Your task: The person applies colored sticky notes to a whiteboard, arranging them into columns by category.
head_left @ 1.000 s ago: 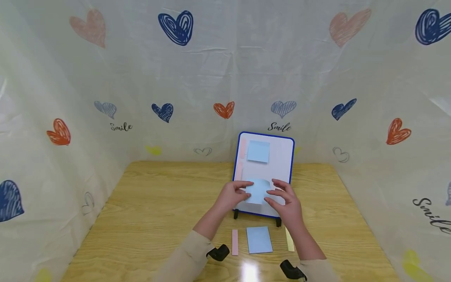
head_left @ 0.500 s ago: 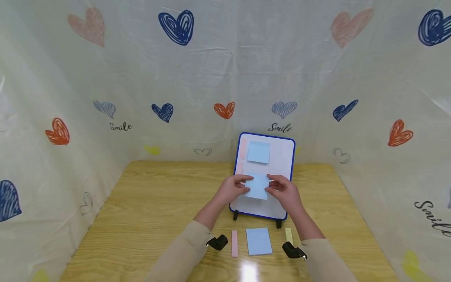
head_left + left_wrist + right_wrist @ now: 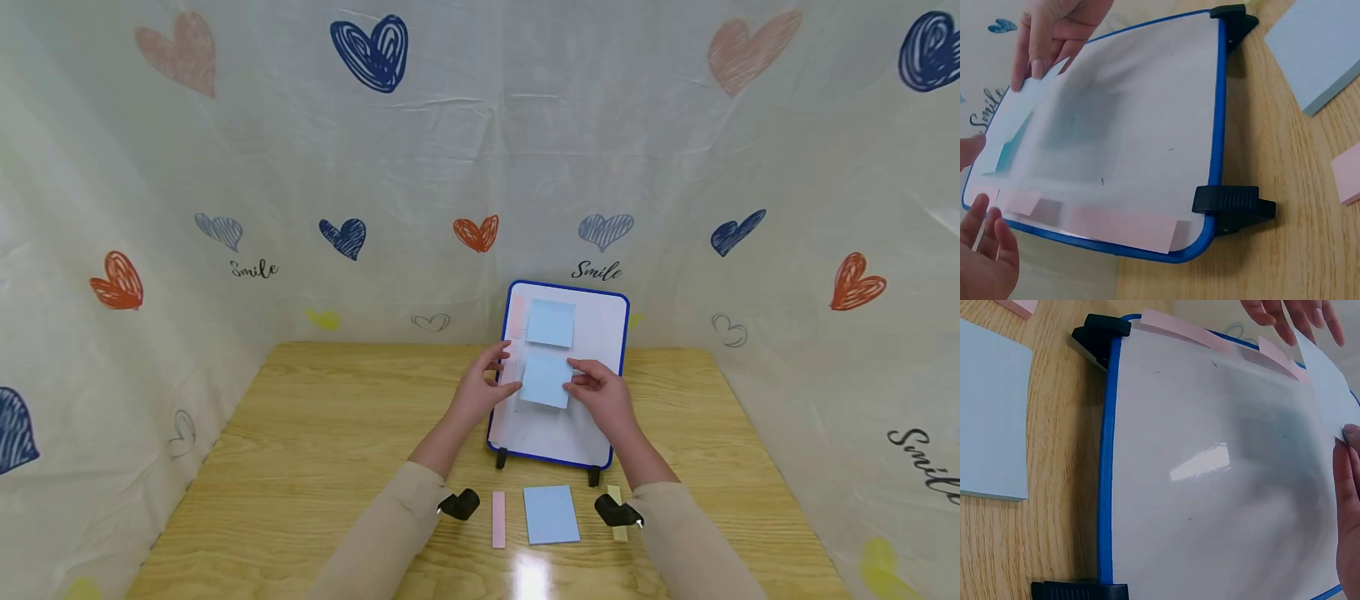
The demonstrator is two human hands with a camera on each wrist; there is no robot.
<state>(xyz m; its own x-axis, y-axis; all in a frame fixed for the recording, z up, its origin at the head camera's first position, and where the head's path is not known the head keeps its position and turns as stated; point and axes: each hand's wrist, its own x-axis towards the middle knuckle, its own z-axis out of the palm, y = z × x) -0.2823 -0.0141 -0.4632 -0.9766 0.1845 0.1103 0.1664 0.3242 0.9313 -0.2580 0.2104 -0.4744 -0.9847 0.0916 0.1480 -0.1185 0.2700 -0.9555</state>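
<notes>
A light blue sticky note is in front of the whiteboard, below another blue sticky note stuck on it. My right hand pinches the lower note's right edge between thumb and fingers. At its left edge, my left hand has its fingers spread apart, with the thumb tip close to the paper; I cannot tell whether it touches. In the right wrist view the held note tilts away from the board. Pink strips run down the board's left side.
Black feet support the blue-framed board on the wooden table. Before it lie a pink strip pad, a blue sticky note pad and a yellow strip pad, partly covered by the right wrist camera. A patterned curtain surrounds the table.
Both hands have moved up the board with the blue note, toward the upper one. The right hand has taken hold of its right edge; the left fingers have let go and spread.
</notes>
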